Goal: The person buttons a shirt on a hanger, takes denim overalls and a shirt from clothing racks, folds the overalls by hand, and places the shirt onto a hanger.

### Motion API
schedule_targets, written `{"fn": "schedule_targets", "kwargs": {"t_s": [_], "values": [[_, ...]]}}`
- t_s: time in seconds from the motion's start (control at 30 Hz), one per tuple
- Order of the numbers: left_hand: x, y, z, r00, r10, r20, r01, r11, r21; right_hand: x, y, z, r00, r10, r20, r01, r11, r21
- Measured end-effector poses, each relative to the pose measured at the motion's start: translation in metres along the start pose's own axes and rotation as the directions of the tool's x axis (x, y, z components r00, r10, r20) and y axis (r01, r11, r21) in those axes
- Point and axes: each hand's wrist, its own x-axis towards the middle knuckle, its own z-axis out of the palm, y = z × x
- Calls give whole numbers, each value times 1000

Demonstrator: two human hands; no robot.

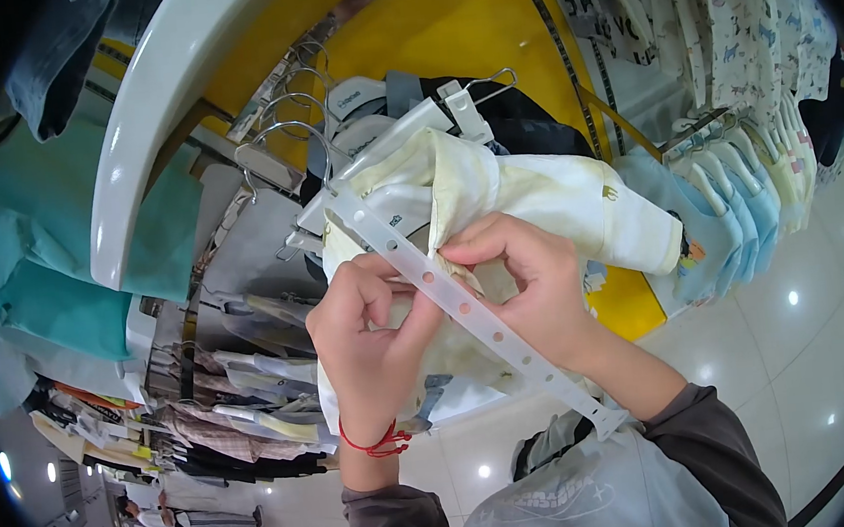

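Observation:
A pale cream garment [557, 201] with small printed figures hangs on a white hanger [401, 135] in front of me. Both hands are at its opening near the middle of the view. My left hand [372, 323], with a red cord [378, 443] round the wrist, pinches the cloth edge. Close beside it, my right hand [523, 270] has thumb and finger closed on the same garment's edge. A translucent strip [499, 337] with round holes runs diagonally down from the hanger's hook, passing in front of the fingers. The fingertips of my left hand are partly hidden by it.
More hangers with metal hooks [284, 125] crowd behind the garment, against a yellow panel [461, 19]. A curved white edge [124, 179] is at upper left. Light blue clothes [730, 226] hang at right, teal cloth [63, 285] at left. A person [188, 515] is far off at lower left.

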Motion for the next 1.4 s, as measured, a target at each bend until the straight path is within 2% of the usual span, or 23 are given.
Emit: {"fn": "schedule_targets", "kwargs": {"t_s": [0.13,0.27,0.37,0.53,0.63,0.83,0.97,1.03,1.07,1.17,1.33,1.4], "values": [[1,-4,1,999,-32,-4,32,999,-37,-4,7,5,999,23,-29,-20,994,112],[2,-9,0,995,-95,2,95,991,-93,-5,5,6,1000,10,-22,-8,996,94],[4,-13,-3,996,-50,72,57,992,-110,-6,7,7,1000,9,-18,-7,994,106],[2,-14,0,996,-80,37,84,984,-157,-1,10,7,1000,22,-14,-20,994,103],[1,-13,0,994,-103,45,109,982,-155,-1,17,7,995,95,-3,-92,962,258],[-2,-16,0,994,-86,73,95,986,-140,-1,17,0,990,136,41,-142,942,304],[-3,-8,7,990,-106,90,121,978,-172,-1,17,-6,963,230,139,-267,874,406],[-4,-11,5,993,9,118,-5,999,-35,0,16,-9,923,317,216,-384,787,483],[-4,-12,5,989,63,136,-68,997,32,1,16,-11,914,328,239,-405,781,475],[-5,-10,10,996,18,86,-19,1000,16,2,15,-16,879,375,296,-475,749,462],[-6,-15,8,995,31,94,-31,1000,-3,2,10,-22,789,494,365,-615,628,478],[-8,-16,8,995,40,95,-40,999,-5,-3,10,-23,820,471,325,-572,695,436]]}}
